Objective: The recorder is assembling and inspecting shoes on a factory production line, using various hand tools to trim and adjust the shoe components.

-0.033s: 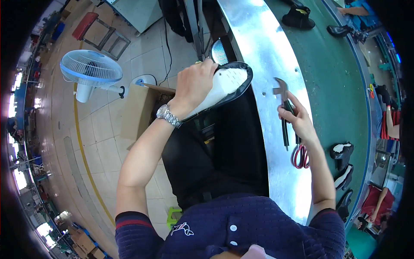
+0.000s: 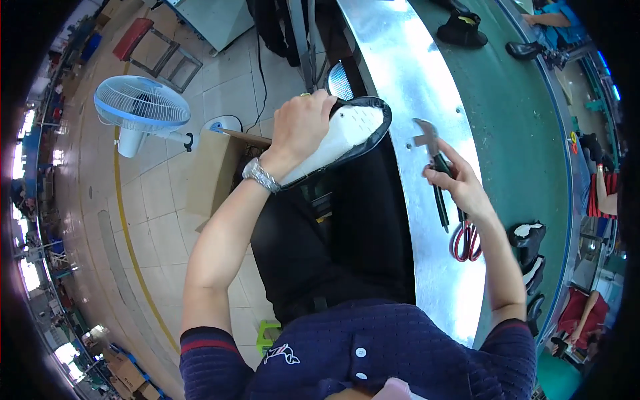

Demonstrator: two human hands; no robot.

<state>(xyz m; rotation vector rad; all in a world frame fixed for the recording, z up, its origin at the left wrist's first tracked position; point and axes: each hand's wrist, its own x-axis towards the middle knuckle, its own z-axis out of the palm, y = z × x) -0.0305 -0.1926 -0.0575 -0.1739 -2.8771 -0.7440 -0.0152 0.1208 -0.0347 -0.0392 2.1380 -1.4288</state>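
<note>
Left hand (image 2: 300,127), watch (image 2: 260,175) at the wrist, closed over the side of a black shoe (image 2: 365,127); its thumb is out of sight. Shoe lies bottom up above the thighs, pale underside showing, rounded toe end angled to the right, close to the metal counter (image 2: 440,293). Right hand (image 2: 463,183) curled around the dark handles of lasting pincers (image 2: 430,140), fingers wrapped, metal head pointing away from the body, above the counter. Red-handled scissors (image 2: 467,241) by the right wrist. Beyond the counter, a green belt (image 2: 513,147) with a black ankle boot (image 2: 462,30) at its far part. Left side: cardboard box (image 2: 210,173) near the left forearm, blue-rimmed fan (image 2: 141,103) farther out.
</note>
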